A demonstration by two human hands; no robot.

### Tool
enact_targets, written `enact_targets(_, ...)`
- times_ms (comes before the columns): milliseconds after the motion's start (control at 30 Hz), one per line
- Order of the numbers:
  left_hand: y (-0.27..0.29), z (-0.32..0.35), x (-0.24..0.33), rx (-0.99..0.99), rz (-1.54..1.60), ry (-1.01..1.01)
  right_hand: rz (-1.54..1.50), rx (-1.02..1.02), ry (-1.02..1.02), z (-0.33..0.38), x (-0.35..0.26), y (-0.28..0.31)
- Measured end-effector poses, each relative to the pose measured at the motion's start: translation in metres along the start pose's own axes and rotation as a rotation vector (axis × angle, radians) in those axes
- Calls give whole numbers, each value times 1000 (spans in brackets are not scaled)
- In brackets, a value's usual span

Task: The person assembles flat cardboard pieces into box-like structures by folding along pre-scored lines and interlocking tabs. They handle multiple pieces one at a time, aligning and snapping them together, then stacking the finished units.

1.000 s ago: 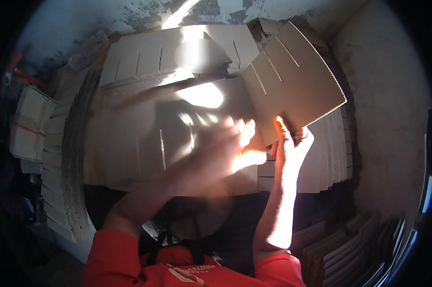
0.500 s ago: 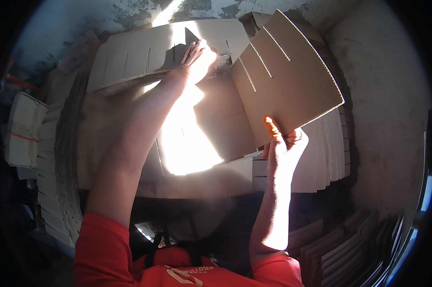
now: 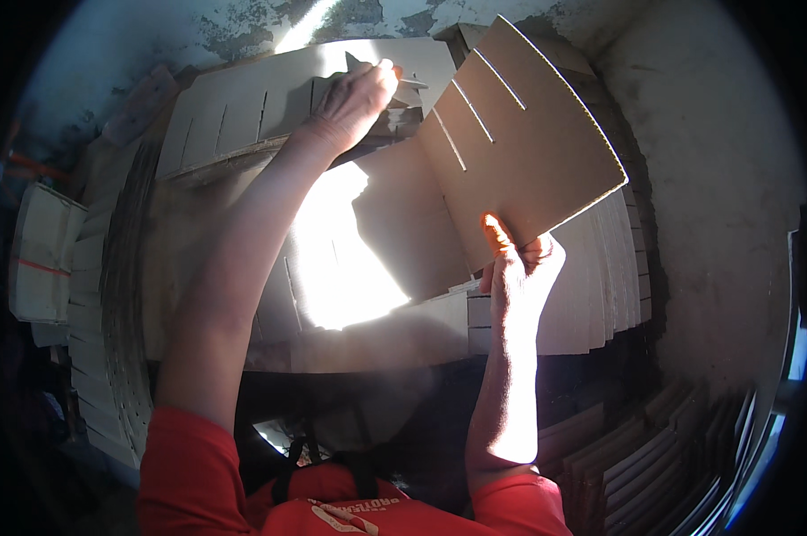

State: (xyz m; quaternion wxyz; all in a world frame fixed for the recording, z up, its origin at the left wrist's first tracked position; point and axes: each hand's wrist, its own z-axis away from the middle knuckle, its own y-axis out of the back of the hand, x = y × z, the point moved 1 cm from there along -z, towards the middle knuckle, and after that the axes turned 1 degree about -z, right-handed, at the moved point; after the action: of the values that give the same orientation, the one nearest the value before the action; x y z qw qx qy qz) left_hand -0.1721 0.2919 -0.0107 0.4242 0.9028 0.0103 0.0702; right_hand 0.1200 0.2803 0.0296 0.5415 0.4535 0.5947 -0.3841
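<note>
A slotted brown cardboard sheet [image 3: 537,147] is tilted up on the right, its three visible slits near the upper left edge. My right hand [image 3: 521,259] grips it by the lower edge, thumb on the face I see and fingers behind; the thumb looks orange. Farther off to the left, my left hand [image 3: 354,98] is closed above a flat slotted cardboard piece [image 3: 216,121]. A thin pale strip shows beside its fingertips, but what they pinch is unclear. Between the hands, a brown panel [image 3: 403,214] joins or lies against the raised sheet; I cannot tell which.
Stacked cardboard sheets [image 3: 591,277] stand to the right of the work surface, and more pieces [image 3: 126,295] line its left side. A pale bundle with a red band [image 3: 46,259] sits far left. Upright sheets [image 3: 653,456] lean at the lower right. Sunlight glares on the middle.
My left hand has turned and its fingers have curled in more, with a thin strip now showing beside them. The view shifted slightly; my right hand keeps its hold on the cardboard sheet.
</note>
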Motion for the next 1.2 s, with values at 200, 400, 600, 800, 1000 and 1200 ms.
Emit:
enact_targets(200, 12, 0, 9, -15, -63, -61, 33, -58, -21, 3, 3, 4)
enact_targets(400, 5, 23, 17, -212, -436, -149, 32, -61, -51, 4, -5, -3)
enact_targets(600, 14, 53, 42, -58, -154, -435, 27, -74, -62, 2, -1, -2)
enact_targets(800, 44, 58, 72, -48, -12, -310, 47, -4, 76, 4, -11, 1)
enact_targets(1000, 48, 51, 73, -380, -847, -526, 0, -78, 76, 7, -21, 0)
enact_targets(1200, 84, 65, 138, 73, 39, -489, -13, 7, 87, 4, -18, -1)
